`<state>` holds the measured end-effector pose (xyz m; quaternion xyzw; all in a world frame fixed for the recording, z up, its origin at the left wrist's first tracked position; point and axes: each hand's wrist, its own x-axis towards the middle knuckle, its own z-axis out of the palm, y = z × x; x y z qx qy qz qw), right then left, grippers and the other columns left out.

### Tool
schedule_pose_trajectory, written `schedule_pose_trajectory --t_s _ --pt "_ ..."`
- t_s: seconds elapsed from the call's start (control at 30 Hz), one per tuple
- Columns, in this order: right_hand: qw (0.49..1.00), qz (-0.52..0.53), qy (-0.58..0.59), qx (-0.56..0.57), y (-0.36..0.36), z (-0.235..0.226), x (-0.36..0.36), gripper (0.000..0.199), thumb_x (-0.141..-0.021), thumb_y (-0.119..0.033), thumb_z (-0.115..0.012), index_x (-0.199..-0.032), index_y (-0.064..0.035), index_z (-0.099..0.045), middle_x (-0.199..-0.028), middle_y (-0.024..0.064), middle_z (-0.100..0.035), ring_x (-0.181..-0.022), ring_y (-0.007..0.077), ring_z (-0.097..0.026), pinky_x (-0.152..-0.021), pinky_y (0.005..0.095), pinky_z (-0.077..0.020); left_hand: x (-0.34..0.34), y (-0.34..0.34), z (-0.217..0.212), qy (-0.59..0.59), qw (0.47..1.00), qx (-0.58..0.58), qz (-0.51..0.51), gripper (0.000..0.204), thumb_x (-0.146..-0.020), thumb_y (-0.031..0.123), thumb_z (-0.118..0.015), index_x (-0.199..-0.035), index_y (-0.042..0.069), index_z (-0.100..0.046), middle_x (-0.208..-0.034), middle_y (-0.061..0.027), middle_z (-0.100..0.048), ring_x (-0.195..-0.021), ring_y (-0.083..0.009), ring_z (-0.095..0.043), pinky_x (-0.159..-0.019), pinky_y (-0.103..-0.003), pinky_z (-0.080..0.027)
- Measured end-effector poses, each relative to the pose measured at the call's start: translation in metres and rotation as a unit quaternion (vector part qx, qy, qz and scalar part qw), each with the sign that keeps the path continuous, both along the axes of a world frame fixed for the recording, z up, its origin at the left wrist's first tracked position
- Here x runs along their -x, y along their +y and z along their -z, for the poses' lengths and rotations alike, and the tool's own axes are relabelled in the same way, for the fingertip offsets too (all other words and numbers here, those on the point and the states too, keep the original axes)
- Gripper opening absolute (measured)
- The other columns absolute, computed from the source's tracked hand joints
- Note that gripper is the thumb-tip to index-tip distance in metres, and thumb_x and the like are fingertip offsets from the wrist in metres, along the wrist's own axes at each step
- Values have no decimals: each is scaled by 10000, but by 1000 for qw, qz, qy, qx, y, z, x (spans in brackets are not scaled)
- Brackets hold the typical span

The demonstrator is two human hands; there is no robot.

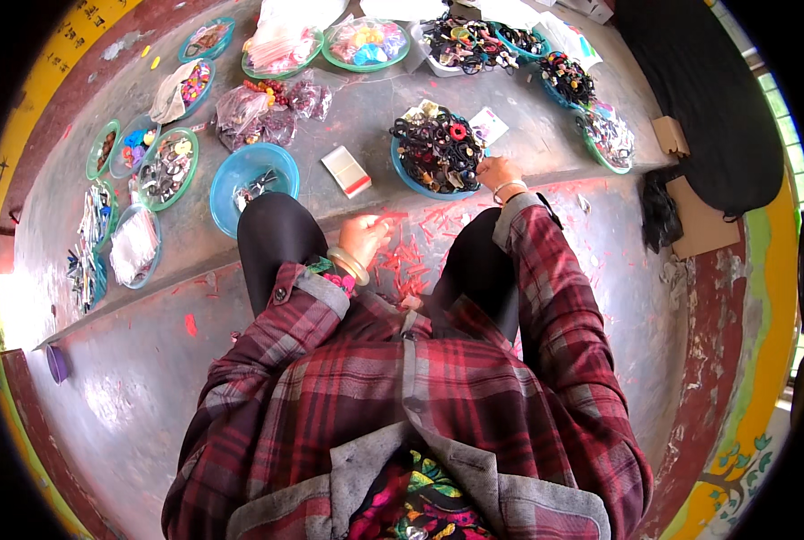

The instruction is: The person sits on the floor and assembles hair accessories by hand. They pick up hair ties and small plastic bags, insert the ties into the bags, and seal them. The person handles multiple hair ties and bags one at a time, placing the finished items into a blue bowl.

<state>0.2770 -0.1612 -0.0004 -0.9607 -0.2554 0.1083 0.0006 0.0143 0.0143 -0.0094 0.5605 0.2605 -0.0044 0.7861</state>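
A blue basin [402,176] heaped with black hair ties [438,148], some with small charms, stands on the raised grey ledge before me. At its right rim, my right hand [499,171] has its fingers closed against the edge of the heap; what they grip is hidden. My left hand [363,238] is between my knees, its fingers curled together, and anything in them is too small to make out. Just beyond the left hand lies a small white box with a red end [345,171]. Red scraps [406,261] are strewn on the floor below the hands.
Left of the white box sits a blue basin [226,193] with a few small packets. Baskets of hair accessories [170,169] and bagged goods [256,112] line the ledge. A black cloth [703,99] and flattened cardboard [703,220] lie at the right. The ledge's edge [177,281] crosses before me.
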Motion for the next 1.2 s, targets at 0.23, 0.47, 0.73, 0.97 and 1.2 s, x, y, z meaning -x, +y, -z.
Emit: schedule_pose_trajectory --t_s 0.23,0.47,0.73,0.97,1.2 --pt "995 -18 2 96 21 29 -10 285 -628 -310 -616 -860 -150 -659 -877 97 -636 -842 283 -605 -713 412 -480 -1 -2 11 13 1000 3 -8 223 -856 141 -515 -1012 -13 -555 -960 -78 -602 -879 -154 -578 -764 -284 -443" --pt "992 28 -19 118 33 21 -6 262 -689 -273 -533 -868 -130 -660 -907 116 -630 -860 299 -599 -714 398 -483 -1 2 13 28 998 -54 17 220 -857 148 -510 -996 -15 -560 -967 -87 -602 -883 -161 -581 -740 -269 -449" --pt "985 80 4 -155 5 3 -7 190 -613 -249 -610 -751 -136 -674 -756 139 -630 -761 290 -618 -687 374 -484 -5 -7 2 13 1000 -10 23 224 -864 113 -494 -1010 -53 -532 -977 -125 -590 -912 -194 -582 -751 -292 -469" --pt "961 103 87 -241 20 -11 -26 239 -634 -313 -648 -754 -108 -677 -707 119 -635 -694 247 -622 -652 337 -478 -4 -4 3 19 999 -26 28 228 -863 87 -486 -1014 -79 -523 -947 -147 -590 -887 -206 -589 -702 -279 -484" --pt "956 101 79 -264 35 -47 -34 337 -666 -390 -642 -772 -72 -677 -710 106 -641 -682 239 -620 -654 320 -471 -5 -6 4 18 999 -34 35 216 -847 102 -508 -976 -65 -554 -910 -126 -599 -781 -166 -585 -673 -278 -485"
